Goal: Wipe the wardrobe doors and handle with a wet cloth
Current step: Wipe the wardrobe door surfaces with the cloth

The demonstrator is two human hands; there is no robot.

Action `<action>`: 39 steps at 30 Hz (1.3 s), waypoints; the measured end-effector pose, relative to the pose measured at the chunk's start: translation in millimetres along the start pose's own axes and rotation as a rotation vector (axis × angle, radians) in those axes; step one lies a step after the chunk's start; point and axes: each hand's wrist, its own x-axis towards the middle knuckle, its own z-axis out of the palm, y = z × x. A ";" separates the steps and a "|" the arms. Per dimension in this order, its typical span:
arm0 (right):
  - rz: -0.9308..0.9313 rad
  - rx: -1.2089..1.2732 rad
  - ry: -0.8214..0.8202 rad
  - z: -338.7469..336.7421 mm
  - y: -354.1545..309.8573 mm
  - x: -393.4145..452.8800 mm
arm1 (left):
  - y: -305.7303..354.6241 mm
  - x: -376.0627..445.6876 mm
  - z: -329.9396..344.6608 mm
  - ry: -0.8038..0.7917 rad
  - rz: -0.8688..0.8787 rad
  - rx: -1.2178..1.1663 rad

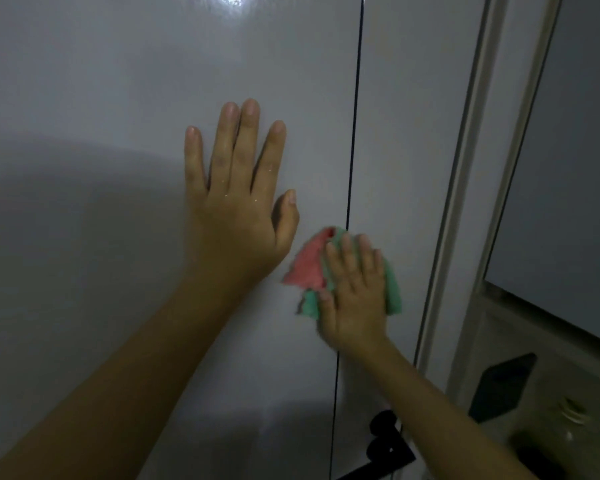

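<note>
While the forearms fill the bottom of the view, the nearest bit of the wardrobe is the dark handle (387, 441), sitting low down right on the seam (352, 168) between the two doors, partly tucked behind the right forearm. Too dark and blurry to say much about its shape.

Just above the handle, the right hand (355, 289) is flat on a red-and-green cloth (307, 268), fingers straight and a bit spread, pressing it onto the door right over the seam. So not really gripping it, more pushing it along with the palm. The cloth edges look smeared, so it's probably mid-swipe.

Up and left of the cloth, the left hand (236, 199) is planted on the left door (101, 116), fingers straight and apart, holding nothing. It looks wet, with little droplets on the back. It seems to be bracing the door so it doesn't rattle.

Further up the left door there's a bright glare spot on the glossy surface. To the right of the seam is the narrower right door (413, 133), then a pale frame strip (465, 202), and something dark and murky past that, can't tell what.

Looks like the door-wiping step, working the strip by the seam. Next probably means dragging the cloth down to the handle, and that'll need fingers curled around it rather than a flat palm.
</note>
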 end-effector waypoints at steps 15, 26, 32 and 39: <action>0.440 0.116 0.047 -11.2 11.3 15.2 | -4.8 -19.8 -20.4 -0.047 -0.073 -0.110; -0.060 -0.030 -0.026 -3.2 -2.3 -2.4 | -28.1 -91.2 -27.8 -0.093 -0.114 0.001; 0.598 0.121 0.236 0.3 -33.7 38.8 | -24.9 -92.8 -25.0 -0.100 -0.107 0.030; -0.077 -0.026 0.032 -3.2 -20.3 26.0 | -30.6 -92.1 -30.9 -0.114 -0.086 -0.002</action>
